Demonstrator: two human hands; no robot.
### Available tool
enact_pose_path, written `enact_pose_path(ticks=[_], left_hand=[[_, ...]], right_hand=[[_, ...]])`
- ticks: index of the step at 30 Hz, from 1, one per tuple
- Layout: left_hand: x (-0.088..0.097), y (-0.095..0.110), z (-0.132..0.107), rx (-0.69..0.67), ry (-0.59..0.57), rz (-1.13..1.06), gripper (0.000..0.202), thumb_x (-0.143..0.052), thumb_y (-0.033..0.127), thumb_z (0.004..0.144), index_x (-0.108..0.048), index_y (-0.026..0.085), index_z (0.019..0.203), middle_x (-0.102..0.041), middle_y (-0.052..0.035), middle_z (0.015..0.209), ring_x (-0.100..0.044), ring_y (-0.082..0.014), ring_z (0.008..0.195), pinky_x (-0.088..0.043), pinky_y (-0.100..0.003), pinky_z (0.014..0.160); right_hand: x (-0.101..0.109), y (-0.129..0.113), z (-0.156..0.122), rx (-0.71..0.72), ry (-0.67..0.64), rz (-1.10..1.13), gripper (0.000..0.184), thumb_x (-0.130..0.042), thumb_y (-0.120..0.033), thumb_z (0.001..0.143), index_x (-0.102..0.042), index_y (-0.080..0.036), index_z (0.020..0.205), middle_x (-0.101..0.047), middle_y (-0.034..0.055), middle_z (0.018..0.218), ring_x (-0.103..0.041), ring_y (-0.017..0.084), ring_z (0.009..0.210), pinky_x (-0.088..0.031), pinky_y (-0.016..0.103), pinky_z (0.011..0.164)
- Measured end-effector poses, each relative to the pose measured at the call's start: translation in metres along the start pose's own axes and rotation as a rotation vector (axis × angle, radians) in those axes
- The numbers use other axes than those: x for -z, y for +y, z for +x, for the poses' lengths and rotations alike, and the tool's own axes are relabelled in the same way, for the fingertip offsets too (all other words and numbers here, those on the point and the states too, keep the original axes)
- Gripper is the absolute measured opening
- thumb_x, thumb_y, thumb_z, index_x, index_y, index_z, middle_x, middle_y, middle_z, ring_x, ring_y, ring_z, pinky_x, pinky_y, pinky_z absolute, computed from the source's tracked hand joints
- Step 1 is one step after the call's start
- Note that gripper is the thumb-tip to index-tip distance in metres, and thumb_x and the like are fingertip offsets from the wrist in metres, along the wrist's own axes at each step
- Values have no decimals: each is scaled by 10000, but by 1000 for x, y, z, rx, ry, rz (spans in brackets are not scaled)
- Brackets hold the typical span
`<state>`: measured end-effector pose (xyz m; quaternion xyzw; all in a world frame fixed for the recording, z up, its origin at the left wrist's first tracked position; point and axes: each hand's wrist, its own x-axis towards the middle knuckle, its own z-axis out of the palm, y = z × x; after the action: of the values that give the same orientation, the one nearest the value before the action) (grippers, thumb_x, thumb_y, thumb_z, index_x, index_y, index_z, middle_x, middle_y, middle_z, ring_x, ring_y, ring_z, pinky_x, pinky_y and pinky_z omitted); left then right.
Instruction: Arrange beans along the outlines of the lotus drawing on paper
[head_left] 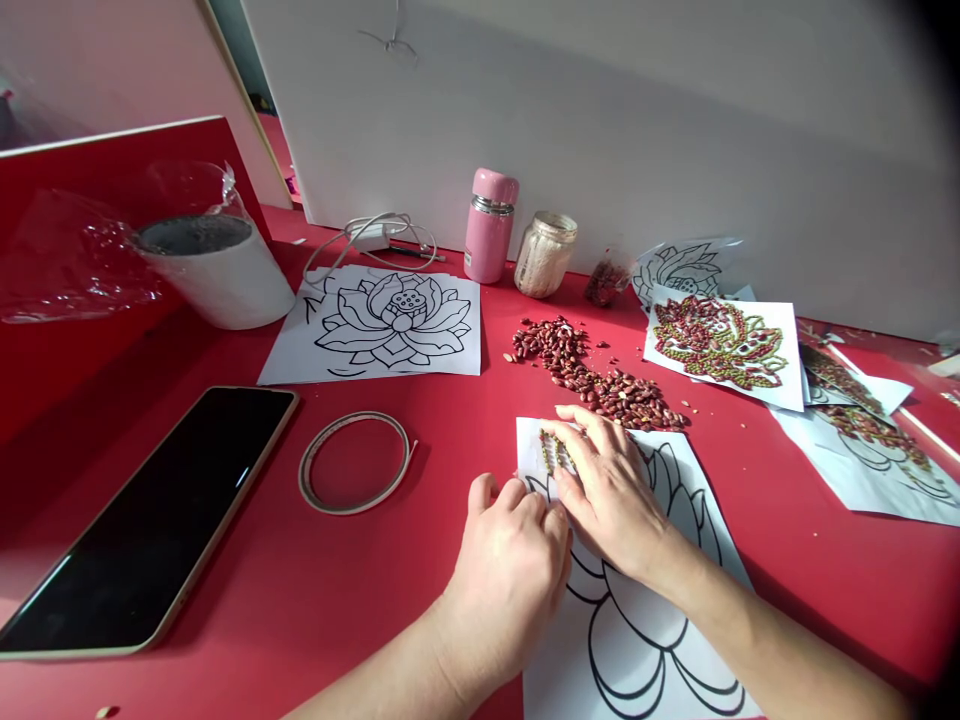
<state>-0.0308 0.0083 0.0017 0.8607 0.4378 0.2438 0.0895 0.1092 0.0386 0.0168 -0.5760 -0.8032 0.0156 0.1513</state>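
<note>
A lotus outline sheet [660, 620] lies on the red table [420, 560] in front of me, with a small patch of beans stuck at its top left corner. My left hand [510, 575] rests on the sheet's left edge, fingers curled under and closed. My right hand [607, 485] lies over the bean patch, fingers stretched and pressing down on the paper. A loose pile of red-brown beans [600, 380] sits just beyond the sheet.
A tape ring [354, 462] and a dark tablet [146, 520] lie to the left. Further back are a blank lotus sheet [386, 322], white pot [214, 265], pink flask [490, 225], glass jar [545, 253]. Finished bean pictures [720, 345] lie at the right.
</note>
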Motion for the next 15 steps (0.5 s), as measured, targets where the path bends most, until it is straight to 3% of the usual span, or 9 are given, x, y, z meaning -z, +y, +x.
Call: enact_pose_path(ticks=[15], left_hand=[[-2, 0, -1, 6, 32, -45, 130, -457, 117, 766, -507, 174, 661, -519, -6, 617, -413, -143, 610, -258, -344, 665]], right_hand=[[2, -1, 1, -18, -16, 60, 433, -419, -154, 778, -463, -244, 1199, -443, 80, 1238, -407, 219, 1125, -362, 413, 921]])
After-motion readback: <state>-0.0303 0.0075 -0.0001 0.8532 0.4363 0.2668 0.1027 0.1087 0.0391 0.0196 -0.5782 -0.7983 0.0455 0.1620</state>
